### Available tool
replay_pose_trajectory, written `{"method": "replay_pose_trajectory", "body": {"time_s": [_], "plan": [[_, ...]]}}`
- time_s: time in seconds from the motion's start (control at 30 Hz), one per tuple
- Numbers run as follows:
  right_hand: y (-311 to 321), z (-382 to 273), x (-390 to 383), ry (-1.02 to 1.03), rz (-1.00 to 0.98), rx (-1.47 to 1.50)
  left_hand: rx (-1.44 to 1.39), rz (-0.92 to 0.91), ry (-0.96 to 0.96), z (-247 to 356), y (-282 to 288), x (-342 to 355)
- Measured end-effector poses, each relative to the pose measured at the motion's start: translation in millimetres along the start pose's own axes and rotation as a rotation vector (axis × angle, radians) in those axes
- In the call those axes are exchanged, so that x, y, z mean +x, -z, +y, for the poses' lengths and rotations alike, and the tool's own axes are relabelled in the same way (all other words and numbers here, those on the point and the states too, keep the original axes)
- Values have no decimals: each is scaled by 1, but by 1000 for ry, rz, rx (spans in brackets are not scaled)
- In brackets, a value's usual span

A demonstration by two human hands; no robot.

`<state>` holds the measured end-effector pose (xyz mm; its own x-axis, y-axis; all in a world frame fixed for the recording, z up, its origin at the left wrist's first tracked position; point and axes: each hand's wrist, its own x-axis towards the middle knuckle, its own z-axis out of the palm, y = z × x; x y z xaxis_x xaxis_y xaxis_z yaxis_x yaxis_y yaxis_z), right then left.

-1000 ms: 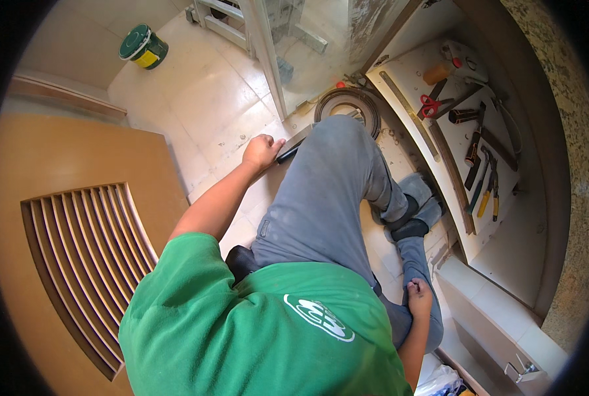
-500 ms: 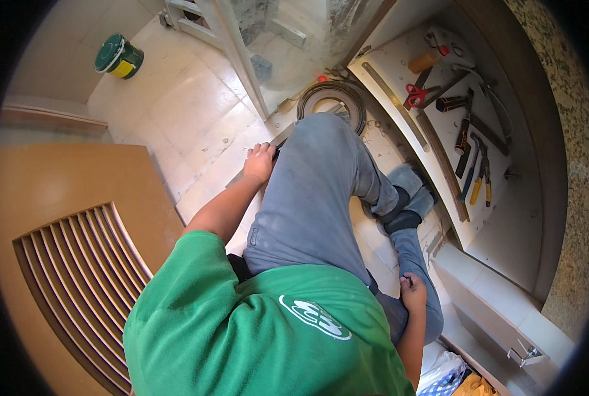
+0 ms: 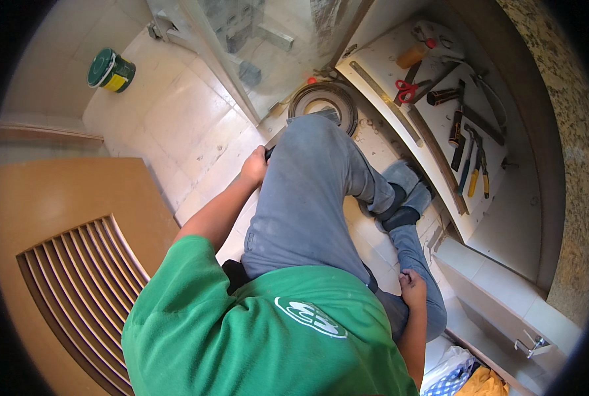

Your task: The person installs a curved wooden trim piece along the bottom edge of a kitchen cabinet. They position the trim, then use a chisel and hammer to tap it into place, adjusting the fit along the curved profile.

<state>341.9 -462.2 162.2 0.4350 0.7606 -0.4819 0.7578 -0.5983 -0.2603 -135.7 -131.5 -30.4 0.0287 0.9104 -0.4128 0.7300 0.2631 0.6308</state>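
The floor tiles (image 3: 175,119) look like glossy pale ceramic. The louvred door (image 3: 63,264) is smooth, matt light wood. The green T-shirt (image 3: 261,336) is soft matt cloth; the grey trousers (image 3: 307,198) are rougher cloth, dusty in places. The granite counter edge (image 3: 565,132) is speckled polished stone. The scissors (image 3: 406,89) have red plastic handles, and the pliers (image 3: 482,168) yellow plastic grips.

A dark tool (image 3: 268,152) lies on the pale tiled floor beside the knee.

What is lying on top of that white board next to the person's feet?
On the white board lie red-handled scissors, a long metal ruler, pliers and other dark hand tools. What is under the board cannot be seen.
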Motion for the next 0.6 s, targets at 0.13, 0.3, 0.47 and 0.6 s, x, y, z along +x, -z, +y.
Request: {"method": "replay_pose_trajectory", "body": {"time_s": [0.13,0.3,0.47,0.6], "plan": [[0,0,0,28,11,-22,-70,15,-28,1,-1,1],[-1,2,0,55,24,16,-39,40,-9,5,0,3],[-2,4,1,92,61,19,122,107,73,3,10,5],[-3,6,2,71,51,-1,341,85,37,-1,10,10]]}}
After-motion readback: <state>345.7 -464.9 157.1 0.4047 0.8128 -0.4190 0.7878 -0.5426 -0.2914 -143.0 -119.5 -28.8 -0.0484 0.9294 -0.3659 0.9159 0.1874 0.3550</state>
